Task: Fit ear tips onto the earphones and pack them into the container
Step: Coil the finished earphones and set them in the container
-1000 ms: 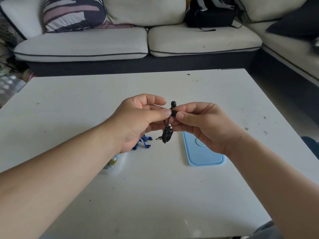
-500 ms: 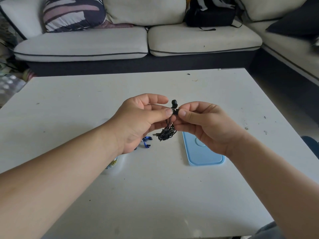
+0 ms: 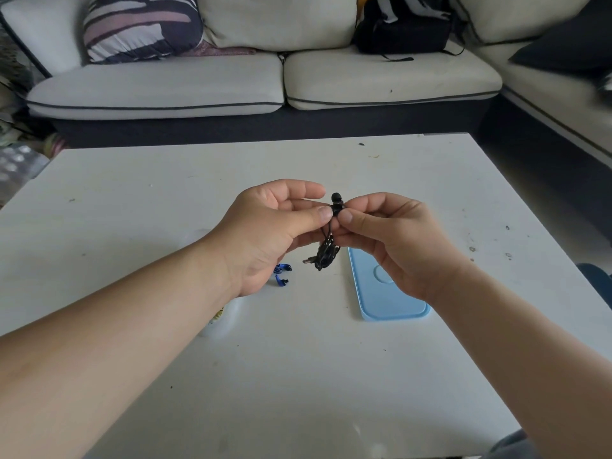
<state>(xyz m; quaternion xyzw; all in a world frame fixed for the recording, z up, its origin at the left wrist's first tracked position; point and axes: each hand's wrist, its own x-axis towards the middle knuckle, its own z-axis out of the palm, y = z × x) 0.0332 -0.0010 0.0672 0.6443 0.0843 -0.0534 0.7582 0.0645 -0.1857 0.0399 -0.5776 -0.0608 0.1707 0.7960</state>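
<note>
- Two bare forearms reach in from the near edge over the white surface (image 3: 298,376), which carries a few small dark specks.
- A pale, translucent object (image 3: 221,323) lies on the surface just under the left wrist. Most of it is hidden by the arm, so I cannot tell what it is.
- A light-blue flat case (image 3: 392,304) with rounded corners and a round impression in its top lies flat on the surface. Its far part is hidden beneath the right hand.
- A pair of blue earphones (image 3: 282,274) lies on the surface just beside the heel of the left hand, partly covered by it.
- The left hand (image 3: 265,233) and right hand (image 3: 397,240) meet in the air above the middle of the surface, thumbs tip to tip.
- The fingers (image 3: 323,213) of the left hand pinch the black earphones (image 3: 328,253) at one earbud, thumb against the curled forefinger. The right thumb and forefinger pinch the same spot from the other side.
- The other earbud, with a rounded black ear tip (image 3: 336,197), sticks up just above the pinch.
- The rest of the black earphones hangs below the fingers as a bundled coil of cable, with the plug poking out to the left, held clear of the surface and near the far end of the case.
- Beyond the surface stands a cream sofa (image 3: 231,84) with dark piping.
- On the sofa are a striped cushion (image 3: 142,26) on the left and a black backpack (image 3: 400,26) toward the right.
</note>
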